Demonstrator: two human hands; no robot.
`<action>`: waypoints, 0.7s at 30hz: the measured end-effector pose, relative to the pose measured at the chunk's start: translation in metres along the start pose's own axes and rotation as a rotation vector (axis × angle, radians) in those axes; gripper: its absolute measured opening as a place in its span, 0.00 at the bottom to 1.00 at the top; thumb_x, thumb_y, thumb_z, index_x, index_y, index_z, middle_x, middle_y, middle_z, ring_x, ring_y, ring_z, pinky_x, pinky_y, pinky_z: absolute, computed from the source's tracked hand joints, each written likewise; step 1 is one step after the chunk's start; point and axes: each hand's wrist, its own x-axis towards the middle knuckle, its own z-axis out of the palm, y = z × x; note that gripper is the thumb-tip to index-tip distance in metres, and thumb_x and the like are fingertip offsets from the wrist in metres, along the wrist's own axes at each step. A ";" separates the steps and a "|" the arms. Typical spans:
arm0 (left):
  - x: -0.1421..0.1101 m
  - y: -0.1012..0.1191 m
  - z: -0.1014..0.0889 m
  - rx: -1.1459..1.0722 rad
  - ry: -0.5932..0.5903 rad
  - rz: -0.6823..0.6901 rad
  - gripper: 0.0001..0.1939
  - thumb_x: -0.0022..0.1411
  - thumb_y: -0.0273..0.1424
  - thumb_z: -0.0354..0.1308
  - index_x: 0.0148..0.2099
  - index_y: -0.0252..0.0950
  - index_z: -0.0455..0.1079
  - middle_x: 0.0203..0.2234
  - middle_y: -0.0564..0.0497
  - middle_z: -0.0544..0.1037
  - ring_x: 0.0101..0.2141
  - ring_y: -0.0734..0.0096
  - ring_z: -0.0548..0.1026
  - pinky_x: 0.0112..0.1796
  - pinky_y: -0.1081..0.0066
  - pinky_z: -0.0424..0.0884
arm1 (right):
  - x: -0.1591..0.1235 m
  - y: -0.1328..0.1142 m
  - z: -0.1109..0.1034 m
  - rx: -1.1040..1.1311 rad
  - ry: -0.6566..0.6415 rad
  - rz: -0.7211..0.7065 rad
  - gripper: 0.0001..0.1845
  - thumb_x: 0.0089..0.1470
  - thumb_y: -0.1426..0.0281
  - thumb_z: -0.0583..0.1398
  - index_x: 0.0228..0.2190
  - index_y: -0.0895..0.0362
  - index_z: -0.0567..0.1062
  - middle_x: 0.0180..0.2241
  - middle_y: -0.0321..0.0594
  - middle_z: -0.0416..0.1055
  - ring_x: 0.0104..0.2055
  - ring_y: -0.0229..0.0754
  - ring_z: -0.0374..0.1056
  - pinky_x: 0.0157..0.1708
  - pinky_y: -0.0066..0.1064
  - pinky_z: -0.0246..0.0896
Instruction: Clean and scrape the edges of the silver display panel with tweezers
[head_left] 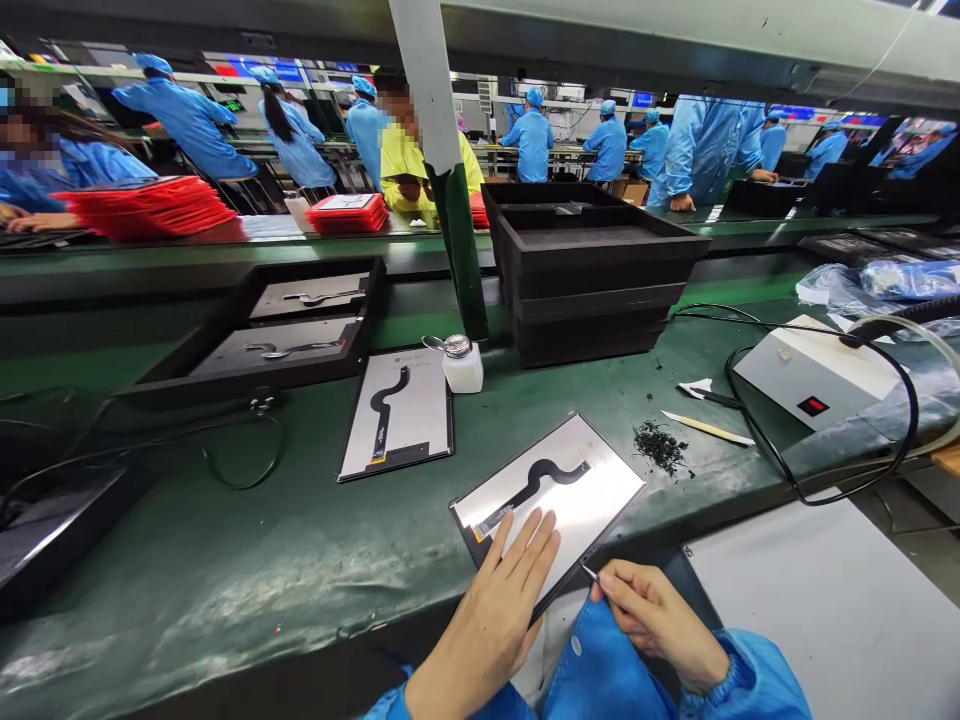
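A display panel [570,446] with a silver back and a curved black flex cable [534,478] lies tilted at the bench's front edge. My left hand [495,605] rests on its lower left part, fingers stretched out flat. Pinched in my right hand [649,610] is a thin pointed metal tool [589,573], whose tip is at the panel's near edge; most of the tool is hidden by my fingers. A second display panel [412,410] with the same kind of cable lies farther left, beside a white pump bottle [463,370] with a metal top.
Stacked black trays [592,300] stand behind, and a black tray [262,375] at left holds two panels. Right of my panel are black scraps [660,447], a pale-handled blade [709,428], and a grey box [817,370] with cables. Co-workers in blue sit beyond.
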 end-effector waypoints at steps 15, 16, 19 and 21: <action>0.002 -0.001 -0.002 -0.014 -0.002 0.001 0.39 0.51 0.17 0.53 0.66 0.18 0.52 0.66 0.34 0.58 0.65 0.44 0.57 0.57 0.42 0.65 | 0.001 0.005 -0.001 0.026 0.013 -0.012 0.35 0.44 0.37 0.63 0.30 0.59 0.69 0.12 0.18 0.46 0.13 0.24 0.33 0.12 0.23 0.27; 0.001 -0.001 -0.002 -0.016 -0.001 -0.001 0.39 0.51 0.17 0.53 0.67 0.18 0.52 0.66 0.34 0.57 0.66 0.44 0.56 0.58 0.42 0.65 | 0.001 0.005 -0.001 0.026 0.015 -0.013 0.35 0.44 0.37 0.63 0.30 0.59 0.69 0.13 0.18 0.46 0.14 0.24 0.34 0.13 0.23 0.27; 0.001 -0.001 0.000 -0.022 0.000 -0.005 0.39 0.52 0.18 0.53 0.67 0.18 0.52 0.66 0.34 0.57 0.66 0.45 0.54 0.58 0.42 0.64 | 0.001 0.006 -0.001 0.026 0.014 -0.014 0.35 0.44 0.38 0.63 0.29 0.59 0.69 0.13 0.18 0.46 0.13 0.24 0.34 0.13 0.23 0.27; 0.001 -0.001 0.000 -0.020 0.000 -0.005 0.39 0.52 0.18 0.53 0.67 0.18 0.52 0.66 0.34 0.57 0.66 0.44 0.55 0.58 0.42 0.64 | 0.001 0.007 -0.001 0.029 0.015 -0.017 0.35 0.44 0.38 0.63 0.30 0.59 0.69 0.12 0.18 0.46 0.13 0.24 0.34 0.13 0.23 0.27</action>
